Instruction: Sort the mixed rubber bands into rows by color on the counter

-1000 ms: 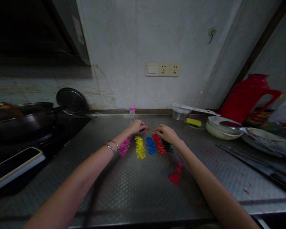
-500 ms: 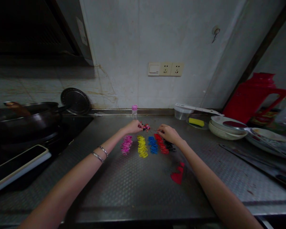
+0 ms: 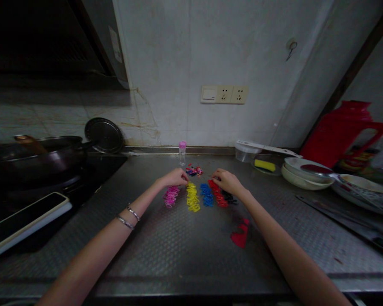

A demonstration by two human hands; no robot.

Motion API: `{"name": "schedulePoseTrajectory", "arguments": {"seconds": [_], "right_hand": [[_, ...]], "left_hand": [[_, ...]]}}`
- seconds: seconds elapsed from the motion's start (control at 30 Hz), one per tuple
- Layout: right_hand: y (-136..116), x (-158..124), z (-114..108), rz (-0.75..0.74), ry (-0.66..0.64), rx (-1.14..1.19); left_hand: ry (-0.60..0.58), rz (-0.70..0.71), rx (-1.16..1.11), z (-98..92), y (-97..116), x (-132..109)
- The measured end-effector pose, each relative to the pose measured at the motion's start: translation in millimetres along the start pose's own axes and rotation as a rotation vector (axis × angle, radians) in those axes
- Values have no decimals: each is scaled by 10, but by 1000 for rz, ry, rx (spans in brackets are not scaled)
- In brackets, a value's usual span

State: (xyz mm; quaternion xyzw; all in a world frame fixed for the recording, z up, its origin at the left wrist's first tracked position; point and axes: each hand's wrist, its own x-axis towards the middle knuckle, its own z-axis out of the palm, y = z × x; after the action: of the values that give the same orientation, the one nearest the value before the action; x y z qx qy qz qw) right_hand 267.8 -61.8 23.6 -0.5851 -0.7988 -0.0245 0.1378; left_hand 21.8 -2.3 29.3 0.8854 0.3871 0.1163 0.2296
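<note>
Small elastic bands lie sorted in rows on the metal counter (image 3: 185,246): pink (image 3: 170,196), yellow (image 3: 192,198), blue (image 3: 206,195), red (image 3: 217,194) and black (image 3: 230,197). Behind them sits a small mixed heap of bands (image 3: 194,171). My left hand (image 3: 175,177) rests with fingers pinched together at the top of the yellow row; what it holds is too small to see. My right hand (image 3: 227,182) is curled over the top of the red and black rows.
A small bottle with a pink cap (image 3: 182,152) stands by the wall. A wok (image 3: 35,157) and a lid (image 3: 104,135) sit on the stove at left. Bowls (image 3: 303,176), a sponge (image 3: 264,165), a clear tub (image 3: 244,153) and a red thermos (image 3: 340,134) crowd the right. Red scraps (image 3: 240,236) lie near my right forearm.
My left hand has drawn back from the mixed heap to the top of the yellow row. My right hand has stayed over the red and black rows.
</note>
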Motion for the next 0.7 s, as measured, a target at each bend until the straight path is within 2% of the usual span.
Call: {"name": "schedulePoseTrajectory", "arguments": {"seconds": [0.2, 0.4, 0.53, 0.7], "right_hand": [[-15, 14, 34, 7, -7, -7], [-91, 108, 47, -10, -23, -20], [-186, 258, 46, 1, -45, 11], [-296, 458, 109, 42, -105, 55]], "left_hand": [[176, -119, -60, -85, -227, -17], [341, -264, -242, -90, -504, -48], [390, -341, -345, -69, -608, -92], [395, -405, -385, -39, -660, -113]]}}
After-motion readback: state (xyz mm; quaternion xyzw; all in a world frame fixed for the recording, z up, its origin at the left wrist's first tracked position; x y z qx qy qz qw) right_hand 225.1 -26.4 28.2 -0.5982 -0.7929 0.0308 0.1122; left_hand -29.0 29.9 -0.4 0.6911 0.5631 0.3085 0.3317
